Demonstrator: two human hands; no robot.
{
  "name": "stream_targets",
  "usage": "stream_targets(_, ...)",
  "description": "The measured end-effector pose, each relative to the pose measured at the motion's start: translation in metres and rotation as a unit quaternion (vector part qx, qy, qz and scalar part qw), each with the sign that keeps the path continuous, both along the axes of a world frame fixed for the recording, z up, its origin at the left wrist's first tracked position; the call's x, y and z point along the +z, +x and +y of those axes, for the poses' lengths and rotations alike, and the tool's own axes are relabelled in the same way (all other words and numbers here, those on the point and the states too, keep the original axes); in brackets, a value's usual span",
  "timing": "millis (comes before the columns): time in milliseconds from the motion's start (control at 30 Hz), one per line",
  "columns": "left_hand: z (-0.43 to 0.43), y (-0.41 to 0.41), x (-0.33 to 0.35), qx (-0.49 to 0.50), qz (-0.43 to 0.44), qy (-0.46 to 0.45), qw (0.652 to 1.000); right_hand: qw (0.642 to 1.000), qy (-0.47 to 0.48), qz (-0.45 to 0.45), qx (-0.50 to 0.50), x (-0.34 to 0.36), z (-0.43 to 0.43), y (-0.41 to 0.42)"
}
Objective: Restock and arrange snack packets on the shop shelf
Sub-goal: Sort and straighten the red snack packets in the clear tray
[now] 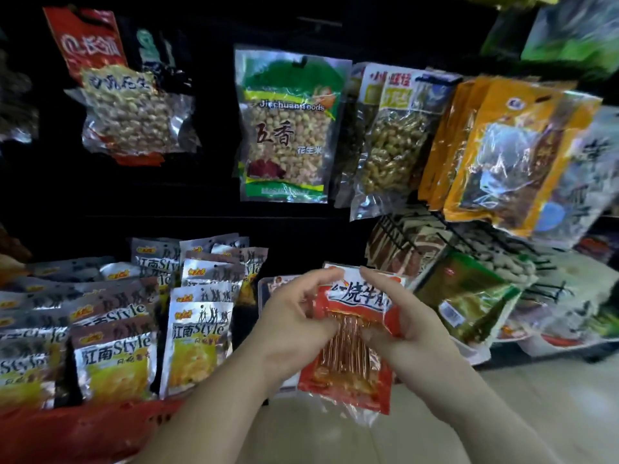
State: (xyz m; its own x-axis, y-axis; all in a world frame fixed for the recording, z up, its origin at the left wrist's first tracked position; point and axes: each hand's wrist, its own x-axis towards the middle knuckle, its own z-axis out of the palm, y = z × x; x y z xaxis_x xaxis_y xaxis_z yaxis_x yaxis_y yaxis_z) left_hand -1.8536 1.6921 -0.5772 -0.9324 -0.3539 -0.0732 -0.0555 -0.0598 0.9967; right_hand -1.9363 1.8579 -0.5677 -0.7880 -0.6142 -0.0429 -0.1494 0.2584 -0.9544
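Both hands hold one red snack packet [348,360] upright in front of the shelf. The left hand [294,316] grips its left edge, fingers curled round the top. The right hand [398,316] pinches the right edge, thumb on the clear window. Silver-and-yellow packets [197,333] stand in rows to the left. Peanut bags [288,128] hang above, apparently on hooks.
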Motion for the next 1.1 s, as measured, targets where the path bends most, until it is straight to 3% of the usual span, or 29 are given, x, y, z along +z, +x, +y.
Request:
stream_targets(133, 0.011, -0.004, 0.005, -0.044, -0.028, 0.029, 0.998, 0.997, -0.069, -0.006, -0.039, -0.002, 0.011, -0.011)
stream_targets(233, 0.019, -0.009, 0.003, 0.001, -0.049, 0.001, 0.999, 0.99, -0.106, -0.053, -0.08, -0.012, 0.019, -0.021)
stream_targets(367, 0.023, -0.011, -0.002, 0.064, 0.005, 0.002, 0.998, 0.986, -0.086, -0.142, -0.009, -0.013, 0.025, -0.022)
stream_targets(533, 0.024, -0.013, -0.015, -0.042, -0.037, -0.016, 0.998, 0.982, -0.109, -0.141, -0.062, -0.023, 0.03, -0.029)
stream_targets(667, 0.022, -0.015, -0.016, -0.016, -0.044, 0.011, 0.999, 0.984, -0.103, -0.143, 0.014, -0.025, 0.035, -0.03)
stream_targets(767, 0.021, -0.015, -0.024, -0.012, -0.054, -0.048, 0.997, 0.998, 0.004, 0.046, -0.045, -0.031, 0.029, -0.03)
stream_targets(833, 0.027, -0.018, -0.028, -0.011, -0.039, -0.132, 0.99, 0.993, -0.026, 0.095, -0.062, -0.032, 0.022, -0.031)
stream_targets(967, 0.041, -0.02, -0.027, -0.062, 0.038, -0.263, 0.962, 0.988, -0.126, -0.083, 0.037, -0.024, 0.01, -0.02)
stream_targets(1100, 0.04, -0.016, -0.021, -0.083, 0.025, -0.153, 0.985, 0.98, -0.157, -0.09, -0.083, -0.028, 0.013, -0.033)
